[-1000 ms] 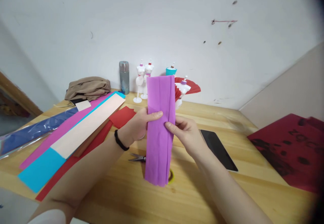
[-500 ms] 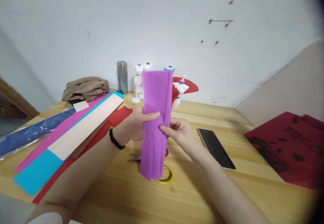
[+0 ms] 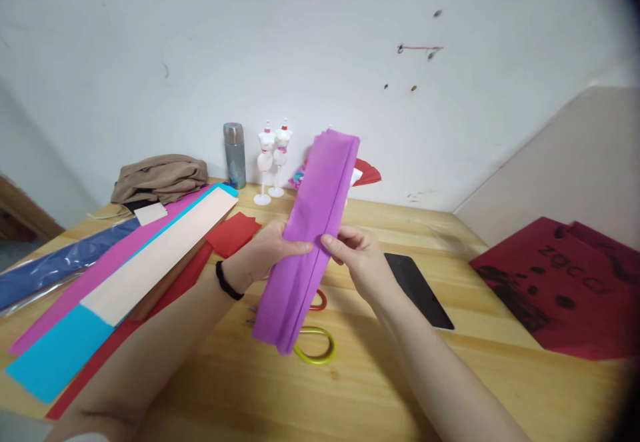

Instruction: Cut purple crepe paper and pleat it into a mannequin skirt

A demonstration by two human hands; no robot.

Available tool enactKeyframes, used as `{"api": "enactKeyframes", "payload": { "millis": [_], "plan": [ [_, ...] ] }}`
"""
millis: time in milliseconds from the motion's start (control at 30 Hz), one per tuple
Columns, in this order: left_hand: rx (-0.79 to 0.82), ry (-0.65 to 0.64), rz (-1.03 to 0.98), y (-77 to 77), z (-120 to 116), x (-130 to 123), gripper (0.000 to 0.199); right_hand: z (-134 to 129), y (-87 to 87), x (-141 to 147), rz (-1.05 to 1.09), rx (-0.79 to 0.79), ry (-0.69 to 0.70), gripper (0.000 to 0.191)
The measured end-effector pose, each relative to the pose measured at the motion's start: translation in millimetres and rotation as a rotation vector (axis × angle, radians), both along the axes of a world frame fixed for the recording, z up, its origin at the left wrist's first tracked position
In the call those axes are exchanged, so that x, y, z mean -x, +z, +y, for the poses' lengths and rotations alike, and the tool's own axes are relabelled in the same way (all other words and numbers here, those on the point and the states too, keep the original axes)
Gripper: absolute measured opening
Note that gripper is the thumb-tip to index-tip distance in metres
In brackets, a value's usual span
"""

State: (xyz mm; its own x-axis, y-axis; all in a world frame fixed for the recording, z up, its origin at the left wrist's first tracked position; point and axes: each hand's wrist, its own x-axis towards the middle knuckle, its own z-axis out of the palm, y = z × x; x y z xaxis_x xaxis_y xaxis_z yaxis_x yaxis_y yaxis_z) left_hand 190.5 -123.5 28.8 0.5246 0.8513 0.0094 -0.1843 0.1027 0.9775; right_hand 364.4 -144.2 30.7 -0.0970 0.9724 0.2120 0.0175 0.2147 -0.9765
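Note:
Folded purple crepe paper [image 3: 320,195] is held up over the table, its top leaning to the right, with lengthwise folds along its right edge. My left hand [image 3: 273,249] grips its left side, thumb across the front and fingers mostly hidden behind. At the right edge, my right hand [image 3: 355,249] pinches the folded layers between thumb and fingers. Below the paper lie scissors [image 3: 316,361] with a yellow handle loop and a red one; the paper covers their middle.
Long strips of blue, pink, cream and red paper [image 3: 165,249] lie at left near a brown cloth [image 3: 160,179]. A flask [image 3: 235,155] and small white mannequins [image 3: 265,162] stand by the wall. At right are a black tablet [image 3: 419,289] and a red bag [image 3: 555,295].
The purple paper has tilted from nearly upright, its top going right and its bottom left. Both hands still hold it. The view has shifted slightly.

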Motion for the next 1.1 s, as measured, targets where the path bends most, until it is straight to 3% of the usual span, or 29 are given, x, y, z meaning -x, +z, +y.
{"api": "enactKeyframes", "payload": {
  "millis": [233, 333, 400, 533, 667, 900, 1100],
  "plan": [
    [0.029, -0.087, -0.06, 0.6, 2, 2, 0.042, 0, -1.4, 0, 0.02, -0.017, 0.002, 0.036],
    [0.021, -0.059, -0.039, 8.0, 8, 15, 0.036, 1, -5.3, -4, -0.073, 0.009, 0.083, 0.045],
    [-0.023, 0.01, -0.026, 14.0, 15, 30, 0.033, 0, -9.2, -4, -0.323, 0.039, 0.221, 0.04],
    [-0.053, 0.189, -0.009, 16.7, 30, 55, 0.032, -3, -22.3, 3, -1.061, -0.031, 0.614, 0.011],
    [0.035, 0.214, -0.064, 1.1, 41, 53, 0.031, -6, -32.8, 13, -1.384, -0.117, 0.652, 0.021],
    [0.162, 0.089, -0.091, -24.0, 45, 30, 0.039, -9, -36.0, 16, -1.491, -0.152, 0.667, 0.054],
    [0.152, 0.103, -0.108, -22.3, 46, 34, 0.041, -10, -31.7, 13, -1.465, -0.162, 0.704, 0.038]
  ]
}}
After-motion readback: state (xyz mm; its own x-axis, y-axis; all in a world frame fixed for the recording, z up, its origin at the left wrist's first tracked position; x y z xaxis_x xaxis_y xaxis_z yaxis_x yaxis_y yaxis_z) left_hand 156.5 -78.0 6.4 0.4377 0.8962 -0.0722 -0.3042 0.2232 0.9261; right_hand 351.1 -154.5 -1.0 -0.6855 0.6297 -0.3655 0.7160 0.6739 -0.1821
